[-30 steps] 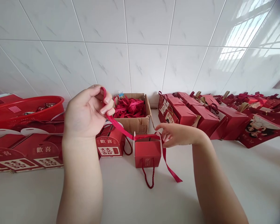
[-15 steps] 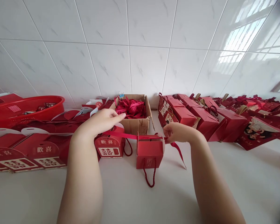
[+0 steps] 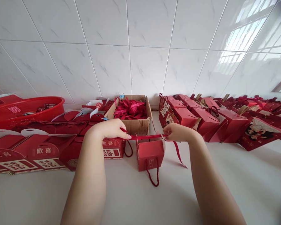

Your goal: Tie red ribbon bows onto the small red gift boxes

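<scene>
A small red gift box point(image 3: 150, 154) with a dark red rope handle point(image 3: 154, 181) hanging at its front stands on the white counter. Across its top runs a red ribbon point(image 3: 148, 137), stretched between my two hands. My left hand point(image 3: 114, 129) pinches the ribbon just left of the box. At the box's upper right edge, my right hand point(image 3: 176, 132) is closed on the ribbon, whose loose end point(image 3: 179, 156) trails down to the counter. Partly behind my left hand stands another red box point(image 3: 113, 149) with white-panelled lettering.
Behind, a cardboard carton point(image 3: 137, 125) holds a heap of red ribbons point(image 3: 130, 108). Rows of red boxes point(image 3: 44, 150) stand at left, before a red plastic basket point(image 3: 37, 106). More red gift boxes point(image 3: 204, 122) line the right, against the tiled wall point(image 3: 150, 65).
My left hand has moved right and slightly down, from beside the carton to the ribbon near the box, and now pinches it. The box has tilted slightly. My right hand has barely moved.
</scene>
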`<state>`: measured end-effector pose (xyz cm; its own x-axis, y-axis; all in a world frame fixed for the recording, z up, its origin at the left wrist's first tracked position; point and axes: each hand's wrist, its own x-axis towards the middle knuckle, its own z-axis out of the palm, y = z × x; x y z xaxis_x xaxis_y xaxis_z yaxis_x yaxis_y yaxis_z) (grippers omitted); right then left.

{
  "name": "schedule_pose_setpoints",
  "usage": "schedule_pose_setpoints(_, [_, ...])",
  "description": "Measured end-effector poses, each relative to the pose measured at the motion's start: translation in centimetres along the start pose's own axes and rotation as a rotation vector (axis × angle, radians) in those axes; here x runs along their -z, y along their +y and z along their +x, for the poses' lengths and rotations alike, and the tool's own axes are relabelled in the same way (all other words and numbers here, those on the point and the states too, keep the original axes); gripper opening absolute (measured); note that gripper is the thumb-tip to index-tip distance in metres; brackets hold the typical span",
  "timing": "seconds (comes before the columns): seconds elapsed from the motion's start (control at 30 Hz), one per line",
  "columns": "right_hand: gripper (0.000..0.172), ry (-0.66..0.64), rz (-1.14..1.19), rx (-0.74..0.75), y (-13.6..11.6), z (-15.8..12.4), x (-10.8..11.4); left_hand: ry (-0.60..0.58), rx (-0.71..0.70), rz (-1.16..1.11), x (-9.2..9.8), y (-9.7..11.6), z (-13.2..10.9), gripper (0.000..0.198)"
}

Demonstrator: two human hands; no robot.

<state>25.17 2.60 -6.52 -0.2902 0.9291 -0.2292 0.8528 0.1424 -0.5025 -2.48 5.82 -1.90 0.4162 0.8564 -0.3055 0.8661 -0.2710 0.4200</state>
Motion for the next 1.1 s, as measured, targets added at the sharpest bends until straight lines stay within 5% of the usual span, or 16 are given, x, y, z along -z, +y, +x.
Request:
schedule_pose_setpoints(0.17, [0.022,0.015,0.073,0.031,-0.1,-0.6,0.3,0.074,-0.087,-0.065,0.0,0.8,-0.7,0.041])
schedule_pose_setpoints(0.37, [0.016,0.216,0.194,0.171,-0.9,-1.6,0.7,0.21,-0.258,-0.19,-0.2,2.1,-1.2,0.039])
schedule_pose_setpoints(0.77, [0.013,0.25,0.4,0.433,-3.6,-1.3,-0.5,0.122,-0.371,-0.267,-2.4,5.2,0.2,0.036])
schedule_pose_setpoints(1.1, [0.013,0.179,0.492,0.454,-4.1,-0.6,-1.2,0.097,-0.346,-0.312,-2.8,6.2,-0.1,0.033])
